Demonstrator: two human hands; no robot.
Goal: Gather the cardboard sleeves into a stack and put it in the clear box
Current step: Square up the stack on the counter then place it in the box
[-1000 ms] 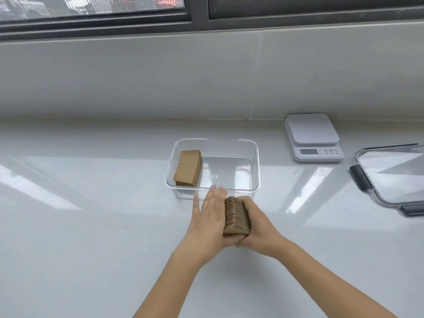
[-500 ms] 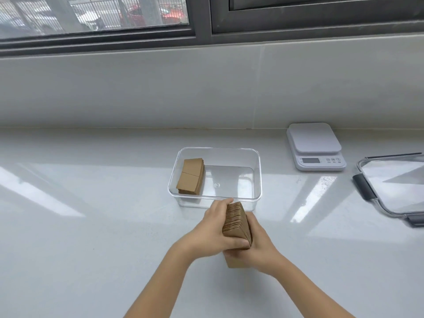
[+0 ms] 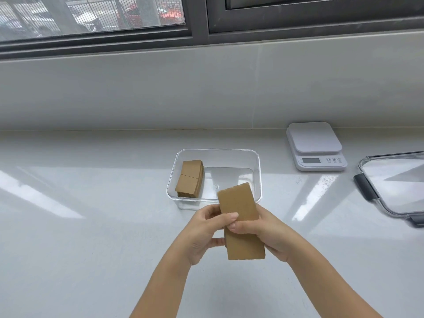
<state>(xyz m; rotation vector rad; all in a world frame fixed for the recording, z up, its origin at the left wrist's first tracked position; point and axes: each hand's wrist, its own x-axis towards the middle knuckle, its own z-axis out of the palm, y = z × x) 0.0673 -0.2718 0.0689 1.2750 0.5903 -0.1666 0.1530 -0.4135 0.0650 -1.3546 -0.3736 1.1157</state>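
Your forearms enter from the bottom edge, elbows cut off. Your left hand (image 3: 204, 232) and right hand (image 3: 263, 228) both grip the stack of cardboard sleeves (image 3: 241, 222), thumbs pressed across its broad top face, the other fingers mostly hidden beneath. The stack is held clear of the counter (image 3: 68, 249), long axis pointing away from you, far end tilted up and overlapping the near rim of the clear box (image 3: 258, 166). Only the plain brown top face shows; the count of sleeves in it cannot be read. Inside the box, against its left wall, a second pile of sleeves (image 3: 189, 179) lies flat, edges slightly fanned; the right part of the box floor is bare. Counter: glossy pale grey, streaked with window reflections. To the right, a white kitchen scale (image 3: 315, 145), display illegible. At the right edge, a clear lid (image 3: 394, 187) with dark clips, cut off. Beyond, a pale tiled wall, then a dark window frame (image 3: 199, 17); blurred railings and vehicles outside.
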